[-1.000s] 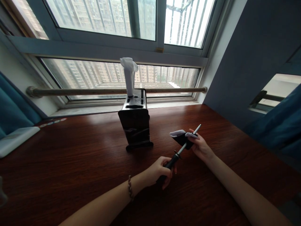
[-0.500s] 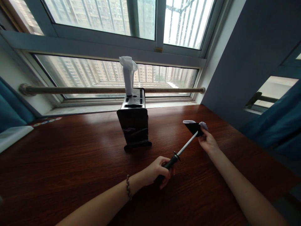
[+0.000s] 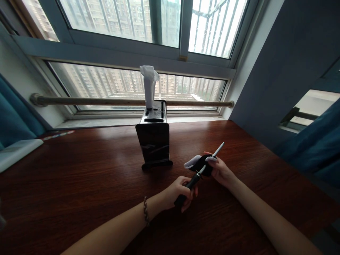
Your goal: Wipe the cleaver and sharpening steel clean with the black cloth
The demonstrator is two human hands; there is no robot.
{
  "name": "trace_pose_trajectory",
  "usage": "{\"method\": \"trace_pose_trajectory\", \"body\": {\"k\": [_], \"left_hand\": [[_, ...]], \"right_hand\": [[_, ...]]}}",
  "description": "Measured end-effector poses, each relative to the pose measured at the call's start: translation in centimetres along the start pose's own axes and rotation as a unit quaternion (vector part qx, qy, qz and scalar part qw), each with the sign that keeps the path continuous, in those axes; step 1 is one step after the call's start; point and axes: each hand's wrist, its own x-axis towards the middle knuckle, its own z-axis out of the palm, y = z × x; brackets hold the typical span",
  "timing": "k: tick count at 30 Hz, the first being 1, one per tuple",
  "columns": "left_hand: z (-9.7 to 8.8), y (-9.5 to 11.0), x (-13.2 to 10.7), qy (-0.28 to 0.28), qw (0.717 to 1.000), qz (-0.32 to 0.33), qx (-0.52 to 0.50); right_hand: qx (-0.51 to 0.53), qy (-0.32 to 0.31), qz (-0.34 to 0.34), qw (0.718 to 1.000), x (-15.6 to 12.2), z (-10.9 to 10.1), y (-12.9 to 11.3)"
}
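My left hand [image 3: 177, 194] is closed round the black handle of a sharpening steel [image 3: 214, 153], whose pale rod points up and to the right. My right hand [image 3: 221, 170] pinches a dark cloth with white edges [image 3: 198, 163] around the rod, close to the handle's guard. Both hands hover just above the dark wooden table [image 3: 79, 184]. Behind them stands a black knife block [image 3: 154, 141] with a white-wrapped object [image 3: 149, 85] sticking up from a slot in its top.
A window with a horizontal metal rail [image 3: 106, 102] runs along the table's far edge. A grey wall stands at the right. Blue fabric [image 3: 313, 141] lies at the right edge and more at the far left, beside a white flat object [image 3: 18, 150].
My right hand has slid the cloth down the rod from its tip to near the handle. Half a second earlier it was at the tip. The left hand has kept its grip.
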Motion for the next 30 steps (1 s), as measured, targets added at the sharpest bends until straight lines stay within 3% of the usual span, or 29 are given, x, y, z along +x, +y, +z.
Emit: {"method": "trace_pose_trajectory", "body": {"k": [5,8,20,30], "left_hand": [[-0.2,-0.1,0.1,-0.005,1.000,-0.002,-0.018],[-0.4,-0.2,0.1,-0.008,1.000,-0.002,-0.026],[-0.2,-0.1,0.3,0.002,1.000,0.007,-0.028],[-0.2,0.2,0.1,0.007,1.000,-0.001,-0.015]], "right_hand": [[-0.041,-0.113,0.059,0.991,-0.9,0.9,1.1],[-0.049,-0.119,0.068,0.989,-0.9,1.0,1.0],[-0.037,-0.019,0.017,0.999,-0.9,1.7,0.9],[-0.018,0.086,-0.067,0.994,1.0,-0.7,-0.3]]}}
